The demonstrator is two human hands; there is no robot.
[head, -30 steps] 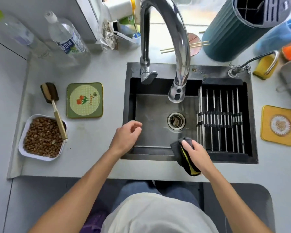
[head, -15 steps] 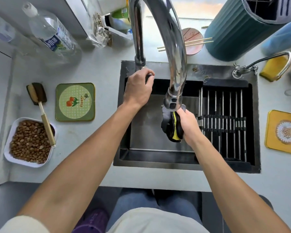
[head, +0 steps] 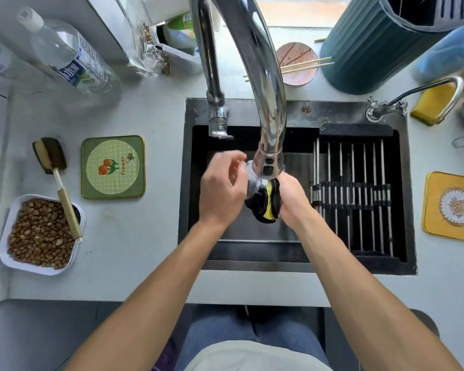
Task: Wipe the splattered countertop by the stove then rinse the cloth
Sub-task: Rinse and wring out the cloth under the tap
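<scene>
Holding the cloth (head: 265, 204) over the sink (head: 359, 266), we keep it bunched, black with a yellow stripe, right beneath the faucet (head: 263, 108) spout, where water runs onto its top. Our right hand (head: 292, 202) has its fingers curled round the cloth from the right side and grips it. Our left hand (head: 223, 188) sits just beside the cloth on the left, fingers loosely bent and spread; whether they touch the cloth we cannot tell, and they clamp on nothing we can see. Inside the sink to the right lies a rack (head: 354, 194) of metal bars.

On the counter (head: 134, 236) to our left stands a white tray (head: 4, 250) filled with brown nuts (head: 40, 234), and a brush (head: 56, 178) leans across its rim, its dark head resting on the counter. Beside it lies a green coaster (head: 113, 167) with a flower print. On the right lies a yellow coaster (head: 453, 207).

Farther back, a clear plastic bottle (head: 67, 60) lies tilted at the left. Behind the faucet sits a small pink bowl (head: 296, 62) with chopsticks (head: 306, 64) laid across it. Next to it rises a tall teal holder (head: 373, 44) with slotted compartments on top; what they hold is too dark to tell. A small tap (head: 413, 95) stands at the sink's right corner, with a yellow sponge (head: 431, 103) just behind.
</scene>
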